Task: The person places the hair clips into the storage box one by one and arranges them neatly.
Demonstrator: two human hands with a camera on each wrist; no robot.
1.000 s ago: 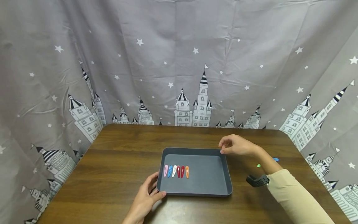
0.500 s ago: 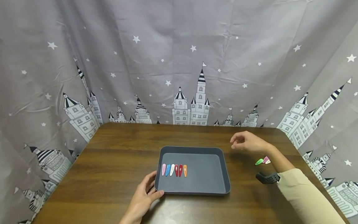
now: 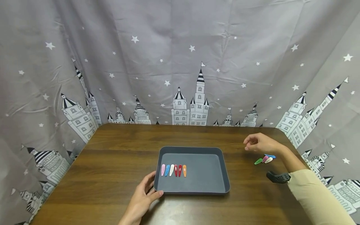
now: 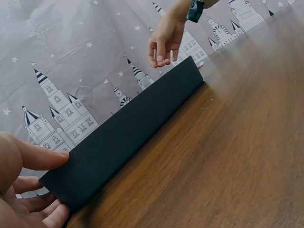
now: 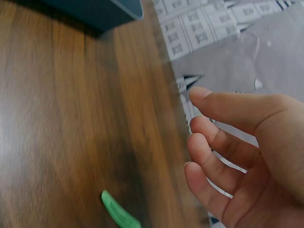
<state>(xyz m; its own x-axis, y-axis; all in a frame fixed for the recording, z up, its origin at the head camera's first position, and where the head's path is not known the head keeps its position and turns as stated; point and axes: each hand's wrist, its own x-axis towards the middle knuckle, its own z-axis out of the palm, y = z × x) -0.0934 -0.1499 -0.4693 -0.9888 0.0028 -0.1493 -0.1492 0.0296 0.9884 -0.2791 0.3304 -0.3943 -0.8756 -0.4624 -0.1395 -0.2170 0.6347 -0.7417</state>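
A dark grey rectangular tray (image 3: pixel 202 175) lies on the table. Inside it, along the left, several snap hair clips stand in a row: pink, blue, white, two red, and an orange hair clip (image 3: pixel 184 171) at the row's right end. My left hand (image 3: pixel 142 195) grips the tray's near left corner, thumb over the rim and fingers against the side wall. To the right of the tray, my right hand (image 3: pixel 260 143) hovers over the table with loosely bent fingers and nothing in them. Just beyond it lies a small group of clips, including a green hair clip (image 5: pixel 118 211).
The brown wooden table (image 3: pixel 118 165) reaches back to a grey curtain (image 3: pixel 157 62) printed with castles and stars. A dark band (image 3: pixel 278 177) sits on the right wrist, below a beige sleeve (image 3: pixel 315 193).
My right hand has moved right, away from the tray's far right corner toward the loose clips, and more of those clips now show. The left hand keeps its hold on the tray.
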